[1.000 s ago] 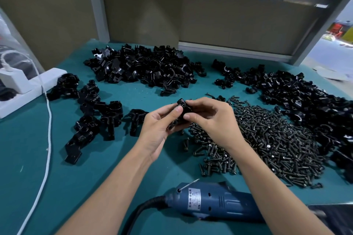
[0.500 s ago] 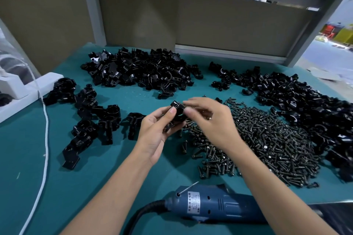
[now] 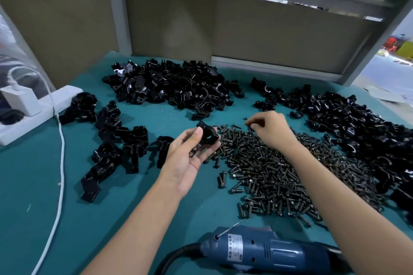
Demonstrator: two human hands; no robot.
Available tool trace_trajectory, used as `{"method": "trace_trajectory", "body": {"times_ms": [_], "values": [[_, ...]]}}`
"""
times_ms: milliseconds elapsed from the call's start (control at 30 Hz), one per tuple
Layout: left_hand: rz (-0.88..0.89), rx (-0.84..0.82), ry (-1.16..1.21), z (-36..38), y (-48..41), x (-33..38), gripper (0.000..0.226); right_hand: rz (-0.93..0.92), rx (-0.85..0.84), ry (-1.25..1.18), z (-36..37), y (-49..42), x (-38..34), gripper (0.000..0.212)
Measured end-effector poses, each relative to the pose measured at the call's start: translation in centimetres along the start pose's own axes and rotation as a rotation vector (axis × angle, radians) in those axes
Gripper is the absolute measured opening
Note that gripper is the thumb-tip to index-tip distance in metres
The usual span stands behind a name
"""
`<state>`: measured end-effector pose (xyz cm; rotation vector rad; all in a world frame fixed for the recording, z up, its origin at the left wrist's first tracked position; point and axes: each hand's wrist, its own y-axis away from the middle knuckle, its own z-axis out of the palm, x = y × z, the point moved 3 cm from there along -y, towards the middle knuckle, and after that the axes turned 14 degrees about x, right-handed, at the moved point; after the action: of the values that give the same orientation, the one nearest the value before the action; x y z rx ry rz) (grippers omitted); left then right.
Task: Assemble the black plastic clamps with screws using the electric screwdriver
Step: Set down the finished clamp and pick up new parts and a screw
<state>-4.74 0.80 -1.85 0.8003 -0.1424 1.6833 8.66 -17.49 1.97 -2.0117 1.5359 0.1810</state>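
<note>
Only left hand (image 3: pixel 187 158) now holds clamp (image 3: pixel 206 134); right hand (image 3: pixel 271 129) moved to screws (image 3: pixel 268 169).

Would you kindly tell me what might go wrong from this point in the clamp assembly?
1. The left hand holds the clamp by thumb and fingertips only; it might slip or twist while the right hand picks among the screw pile.
2. The electric screwdriver lies close to the person, beneath the right forearm; drawing that arm back could bump it.

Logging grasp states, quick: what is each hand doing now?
Left hand: holds a black clamp.
Right hand: fingers curled over the screw pile; a pinched screw cannot be told.
</note>
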Motion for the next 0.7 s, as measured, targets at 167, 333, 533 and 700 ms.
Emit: {"method": "trace_trajectory", "body": {"times_ms": [167, 333, 533, 700], "values": [[0.011, -0.007, -0.039, -0.1, -0.4, -0.1, 0.021, -0.12, -0.052, 0.109, 2.4, -0.5, -1.7, 0.031], [0.024, -0.005, -0.065, 0.0, -0.3, 0.0, 0.028, -0.182, -0.123, 0.3, 4.2, -1.4, -2.2, 0.042], [0.021, 0.041, -0.094, -0.2, -0.6, -0.1, 0.022, -0.255, -0.074, 0.354, 3.0, -2.2, -3.3, 0.018], [0.063, 0.108, -0.156, -0.3, -1.0, -0.4, 0.012, -0.013, 0.001, -0.51, 1.1, 0.8, -5.4, 0.017]]}}
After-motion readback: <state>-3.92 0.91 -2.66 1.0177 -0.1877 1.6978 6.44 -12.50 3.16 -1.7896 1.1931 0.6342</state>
